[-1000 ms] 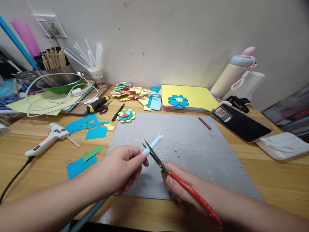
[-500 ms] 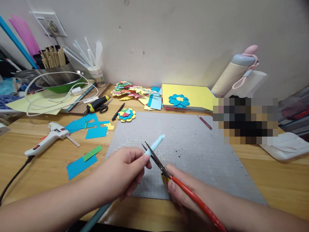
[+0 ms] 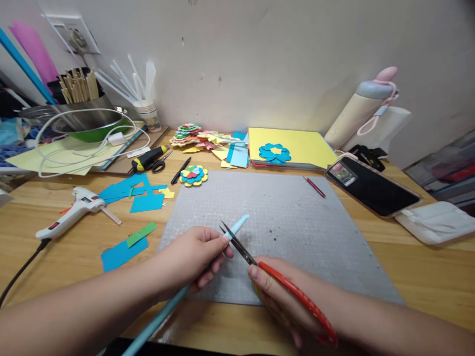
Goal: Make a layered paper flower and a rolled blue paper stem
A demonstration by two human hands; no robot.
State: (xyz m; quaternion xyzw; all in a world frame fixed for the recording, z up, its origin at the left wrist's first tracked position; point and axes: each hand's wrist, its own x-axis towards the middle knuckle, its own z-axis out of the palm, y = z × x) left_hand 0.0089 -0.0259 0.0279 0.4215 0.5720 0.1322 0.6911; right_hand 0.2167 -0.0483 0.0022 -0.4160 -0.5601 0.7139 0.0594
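Note:
My left hand is closed on a long light-blue rolled paper tube, gripping it near its upper end. The tube's lower part runs out beneath my left forearm toward the bottom edge. In my right hand is a pair of scissors with dark blades and red handles. The blades stand slightly apart and lie across the tube, right beside my left thumb. Something yellow shows partly under my right fingers, mostly hidden. A grey cutting mat lies under both hands.
To the left lie a white glue gun and blue paper pieces. Layered paper flowers and yellow sheets sit at the back. A red pencil, a phone and a tilted bottle are on the right.
The scissors' handles have swung outward and turned in my right hand, with the blades still at the tube. The tube's upper end has dipped slightly. A blurred patch at right now shows a phone.

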